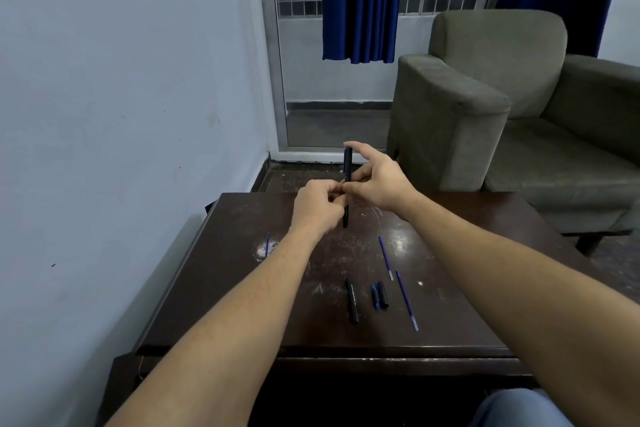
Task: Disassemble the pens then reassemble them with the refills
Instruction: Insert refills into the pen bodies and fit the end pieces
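Observation:
I hold a dark pen (347, 163) upright above the far part of the brown table (221, 288). My left hand (317, 208) is closed around its lower half. My right hand (375, 180) pinches the pen's middle with thumb and finger, the other fingers spread. On the table lie a dark pen barrel (352, 300), two short caps (380, 295) side by side, and two blue refills (385, 257) (407, 300) to the right. A third blue refill (267, 244) lies at the left, next to my left forearm.
A grey-green armchair (485, 97) stands beyond the table's right corner. A pale wall runs along the left. A glass door with a blue curtain (362, 0) is straight ahead. The table's near edge lies under my forearms.

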